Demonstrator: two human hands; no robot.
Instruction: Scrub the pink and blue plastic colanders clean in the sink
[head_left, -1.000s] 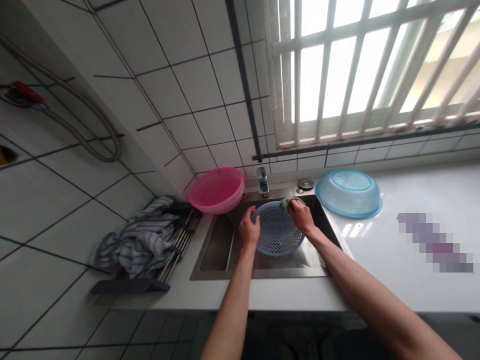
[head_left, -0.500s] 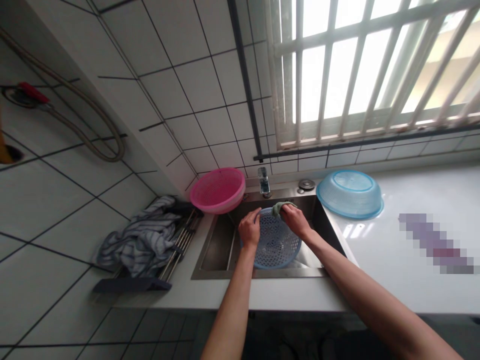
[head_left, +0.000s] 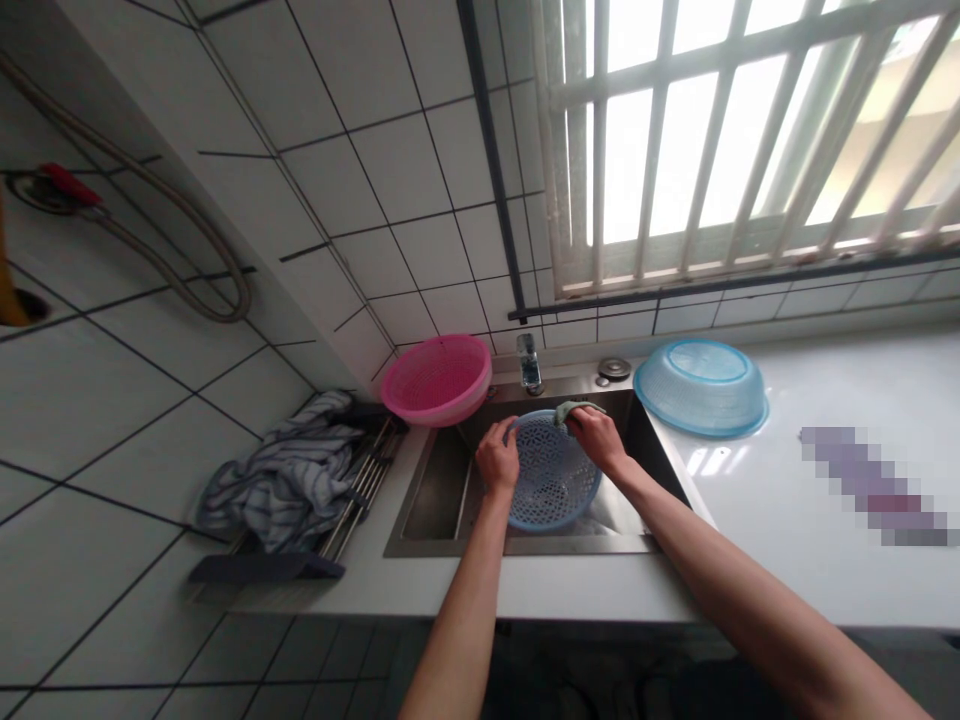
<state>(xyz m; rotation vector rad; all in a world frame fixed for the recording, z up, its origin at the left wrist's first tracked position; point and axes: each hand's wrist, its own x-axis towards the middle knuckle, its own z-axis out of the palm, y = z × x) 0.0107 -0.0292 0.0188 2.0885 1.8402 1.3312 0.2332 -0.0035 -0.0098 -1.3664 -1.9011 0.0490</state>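
A blue plastic colander point(head_left: 551, 485) with a lacy hole pattern is held tilted inside the steel sink point(head_left: 435, 500), its open side facing me. My left hand point(head_left: 498, 458) grips its rim at the upper left, fingers wrapped over the edge. At the upper right of the rim, my right hand point(head_left: 598, 440) is closed on a green cloth point(head_left: 576, 410) that lies against the rim. The right fingertips are partly hidden by the cloth.
A pink basket point(head_left: 439, 380) sits at the sink's back left corner, beside the faucet point(head_left: 529, 362). On the right counter an upside-down light blue basin point(head_left: 701, 390) stands near a drain plug point(head_left: 614, 369). A striped cloth point(head_left: 285, 475) covers a rack at left.
My right hand and the green cloth have shifted slightly right and up along the colander's rim. The colander has risen a little; my left hand keeps its hold.
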